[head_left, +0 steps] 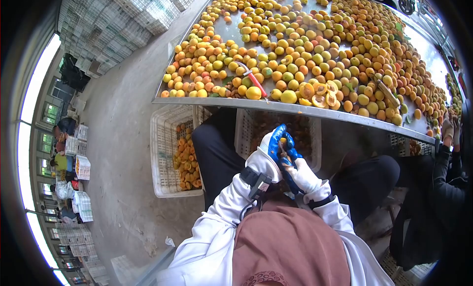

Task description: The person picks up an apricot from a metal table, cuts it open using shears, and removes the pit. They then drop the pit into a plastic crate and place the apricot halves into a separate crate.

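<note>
My left hand [277,141], in a blue-coated glove, is closed with curled fingers around a small orange-brown apricot piece [283,143]. Right against it, my right hand [292,172] wears a matching glove. Its fingers are closed near the same piece, and whatever they grip is hidden. Both hands are over my lap, just below the metal table edge [295,108]. Beyond them on the table lie opened apricot halves [320,94] and a red-handled knife [256,84] with a curved blade. Many whole apricots [295,54] cover the tabletop.
A white crate [160,180] on the floor at left holds orange apricot pieces [185,160]. Another crate [316,143] with brownish contents stands under the table. A wooden-handled tool [388,93] lies among the fruit. A co-worker's hands [448,131] are at far right. Stacked crates [113,25] rise at upper left.
</note>
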Tool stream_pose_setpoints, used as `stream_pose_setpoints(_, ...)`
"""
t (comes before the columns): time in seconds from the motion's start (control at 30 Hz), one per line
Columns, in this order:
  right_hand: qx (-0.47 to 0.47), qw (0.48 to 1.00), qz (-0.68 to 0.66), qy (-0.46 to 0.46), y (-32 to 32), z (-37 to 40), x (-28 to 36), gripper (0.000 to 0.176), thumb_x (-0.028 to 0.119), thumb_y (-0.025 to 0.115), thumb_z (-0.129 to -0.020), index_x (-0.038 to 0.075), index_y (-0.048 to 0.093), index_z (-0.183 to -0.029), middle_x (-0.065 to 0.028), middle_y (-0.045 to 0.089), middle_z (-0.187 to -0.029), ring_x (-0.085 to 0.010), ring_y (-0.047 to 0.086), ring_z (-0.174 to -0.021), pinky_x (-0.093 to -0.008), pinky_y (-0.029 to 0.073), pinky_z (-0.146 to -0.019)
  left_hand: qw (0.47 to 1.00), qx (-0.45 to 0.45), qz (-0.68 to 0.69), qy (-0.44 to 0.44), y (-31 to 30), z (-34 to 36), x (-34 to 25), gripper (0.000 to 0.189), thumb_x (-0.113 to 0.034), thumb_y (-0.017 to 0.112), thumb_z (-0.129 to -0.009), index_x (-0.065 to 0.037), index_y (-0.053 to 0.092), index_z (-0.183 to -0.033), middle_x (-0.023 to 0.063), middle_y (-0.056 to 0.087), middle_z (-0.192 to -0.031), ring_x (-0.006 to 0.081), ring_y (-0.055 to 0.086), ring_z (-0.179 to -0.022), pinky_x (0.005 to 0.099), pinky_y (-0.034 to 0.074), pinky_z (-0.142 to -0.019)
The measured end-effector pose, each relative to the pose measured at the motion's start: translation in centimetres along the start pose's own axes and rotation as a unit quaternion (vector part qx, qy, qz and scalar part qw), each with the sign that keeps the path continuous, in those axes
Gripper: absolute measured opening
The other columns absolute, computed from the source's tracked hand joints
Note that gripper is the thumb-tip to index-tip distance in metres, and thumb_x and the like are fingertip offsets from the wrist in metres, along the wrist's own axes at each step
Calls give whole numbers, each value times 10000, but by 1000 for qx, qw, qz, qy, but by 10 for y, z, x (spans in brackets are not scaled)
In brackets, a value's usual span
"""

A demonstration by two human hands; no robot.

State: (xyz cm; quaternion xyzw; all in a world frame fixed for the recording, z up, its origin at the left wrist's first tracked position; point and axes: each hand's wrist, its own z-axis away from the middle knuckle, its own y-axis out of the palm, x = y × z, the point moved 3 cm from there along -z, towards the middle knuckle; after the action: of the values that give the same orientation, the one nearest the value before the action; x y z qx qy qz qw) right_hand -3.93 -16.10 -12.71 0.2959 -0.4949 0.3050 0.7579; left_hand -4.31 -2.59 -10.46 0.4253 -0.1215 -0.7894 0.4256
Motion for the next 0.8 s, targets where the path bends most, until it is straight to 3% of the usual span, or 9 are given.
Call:
stream_pose_setpoints(0.07,6,999,36,-22,1,-1,0,463,222,580,-1023,-4,483,-1415,-136,617,-1252,-218,568,-1118,-335,445,-1006,999,-13,-26,33,-4,0,-2,265,-334,516,-1050,-124,612,-920,55,621,-785,167,622,-731,334,535,-718)
stream_pose_setpoints(0.27,4,995,89,-44,3,-1,4,384,227,586,-1020,-23,573,-1310,-124,663,-1145,-209,590,-1038,-335,468,-953,996,83,-8,-23,-24,-16,6,333,-395,536,-1029,-125,621,-853,57,598,-722,175,595,-645,330,517,-639)
stream_pose_setpoints(0.33,16,996,79,-35,3,-3,0,373,231,589,-1019,-28,588,-1287,-111,670,-1120,-194,593,-1009,-327,478,-924,992,117,4,-39,-20,-5,0,336,-356,492,-1053,-99,620,-879,63,607,-745,205,620,-706,355,547,-775)
stream_pose_setpoints(0.5,33,997,-35,62,2,-6,-5,353,243,611,-1005,-43,630,-1211,-44,682,-1006,-116,577,-872,-282,486,-808,985,140,83,-59,-25,-7,10,360,-404,514,-1030,-101,634,-876,72,632,-782,227,633,-728,436,547,-816)
stream_pose_setpoints(0.57,45,998,8,40,2,-5,-2,343,241,618,-999,-46,643,-1185,-36,681,-979,-110,574,-861,-284,487,-798,977,146,140,-69,-25,-8,12,367,-421,522,-1020,-102,644,-886,74,645,-802,241,649,-758,466,546,-846)
stream_pose_setpoints(0.63,57,997,52,18,3,-6,-4,334,239,625,-992,-49,656,-1160,-28,681,-953,-104,571,-850,-286,488,-789,983,58,147,-98,-29,-7,14,385,-439,514,-1012,-106,666,-895,82,668,-815,300,680,-833,541,526,-932)
stream_pose_setpoints(0.67,55,998,35,6,4,-9,-9,330,254,633,-987,-39,657,-1136,-35,676,-897,-110,600,-781,-289,504,-711,959,78,247,-113,-28,-16,17,422,-465,487,-1014,-109,678,-893,94,681,-829,372,686,-917,586,499,-989)
stream_pose_setpoints(0.7,53,998,18,-6,4,-10,-13,328,270,640,-981,-30,658,-1113,-41,671,-842,-116,628,-711,-291,520,-634,960,79,246,-113,-30,-21,19,422,-465,487,-1014,-109,678,-893,94,681,-829,372,686,-917,586,499,-989)
stream_pose_setpoints(0.8,8,999,21,-42,-2,-9,-14,295,234,657,-965,-30,664,-1096,-43,679,-859,-138,646,-745,-300,524,-666,978,84,191,-24,-38,-44,13,517,-554,462,-1008,-92,668,-903,152,704,-982,417,663,-1021,610,490,-987)
